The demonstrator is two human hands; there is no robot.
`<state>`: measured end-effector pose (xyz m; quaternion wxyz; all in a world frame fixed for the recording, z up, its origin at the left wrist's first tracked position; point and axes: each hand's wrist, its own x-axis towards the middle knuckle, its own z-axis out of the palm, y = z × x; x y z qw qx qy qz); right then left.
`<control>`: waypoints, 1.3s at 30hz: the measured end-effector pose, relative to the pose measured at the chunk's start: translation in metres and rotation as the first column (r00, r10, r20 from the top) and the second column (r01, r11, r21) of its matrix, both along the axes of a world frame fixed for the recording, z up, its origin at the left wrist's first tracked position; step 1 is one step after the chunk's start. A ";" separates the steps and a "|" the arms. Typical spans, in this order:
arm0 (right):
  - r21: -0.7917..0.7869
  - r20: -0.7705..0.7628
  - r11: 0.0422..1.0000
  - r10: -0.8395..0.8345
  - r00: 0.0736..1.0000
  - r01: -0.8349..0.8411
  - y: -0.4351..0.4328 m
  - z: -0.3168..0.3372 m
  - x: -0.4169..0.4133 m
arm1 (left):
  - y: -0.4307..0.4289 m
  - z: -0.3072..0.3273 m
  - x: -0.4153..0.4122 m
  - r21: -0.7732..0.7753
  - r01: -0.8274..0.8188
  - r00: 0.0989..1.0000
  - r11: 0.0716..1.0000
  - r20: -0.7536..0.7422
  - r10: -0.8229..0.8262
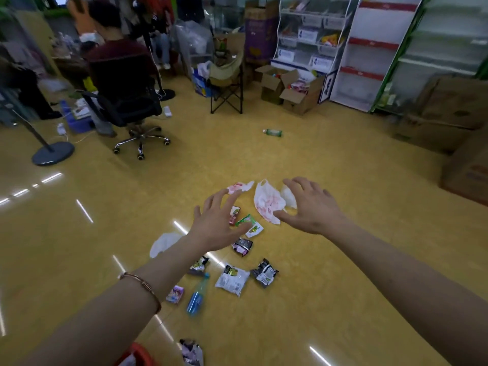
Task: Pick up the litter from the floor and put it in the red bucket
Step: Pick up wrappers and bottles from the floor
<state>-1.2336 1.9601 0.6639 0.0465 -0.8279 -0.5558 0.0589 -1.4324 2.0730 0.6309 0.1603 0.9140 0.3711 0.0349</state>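
Litter lies scattered on the yellow floor: a white plastic bag with red print, a pink-white wrapper, several snack packets such as a white one and a dark one, and a blue bottle. A sliver of the red bucket shows at the bottom edge, under my left forearm. My left hand hovers open above the small packets, holding nothing. My right hand is spread open beside the white bag, also holding nothing.
A green bottle lies farther off on the floor. A person sits on a black office chair at back left, near a round stand base. A folding chair, open cardboard boxes and shelves line the back.
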 end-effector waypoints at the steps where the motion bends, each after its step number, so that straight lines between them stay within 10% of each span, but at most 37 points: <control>1: 0.007 -0.010 1.000 -0.003 1.000 0.003 0.002 -0.001 0.011 | 0.002 0.001 0.010 -0.001 -0.012 1.000 1.000 -0.004 0.012; 39: -0.484 -0.095 0.841 0.222 0.970 -0.240 0.235 -0.189 0.103 | 0.178 -0.189 0.063 -0.144 -0.330 0.919 0.933 -0.276 0.282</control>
